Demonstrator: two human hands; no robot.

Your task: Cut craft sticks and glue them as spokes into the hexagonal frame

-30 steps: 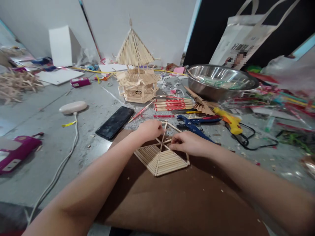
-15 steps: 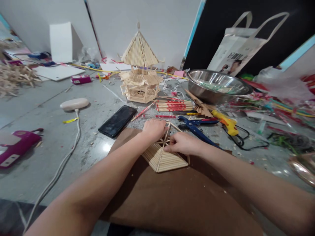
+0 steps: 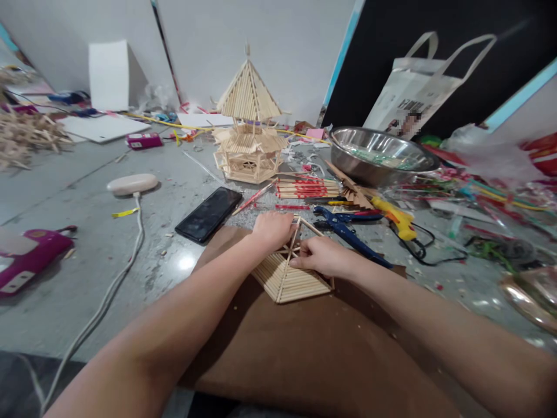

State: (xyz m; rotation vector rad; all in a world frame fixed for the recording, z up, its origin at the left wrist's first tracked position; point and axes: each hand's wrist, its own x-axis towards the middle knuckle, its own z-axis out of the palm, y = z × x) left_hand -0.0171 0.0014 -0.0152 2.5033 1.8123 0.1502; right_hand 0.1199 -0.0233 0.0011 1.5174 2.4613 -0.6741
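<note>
A six-sided roof frame of thin wooden sticks rests on brown cardboard in front of me. Its near panels are covered with rows of sticks, while the far side shows bare ribs. My left hand is closed over the far left edge of the frame, fingertips bent down inside it. My right hand is pinched beside the middle of the frame, thumb near where the ribs meet. Whatever lies between its fingers is hidden.
Behind stands a stick pavilion. A phone lies left of the frame. Blue pliers, a yellow glue gun, red-marked sticks and a steel bowl are to the right. A white cable runs along the left.
Both hands stay in almost the same place on the roof frame. The view has shifted slightly, so the bag and bowl at the right appear a little further left.
</note>
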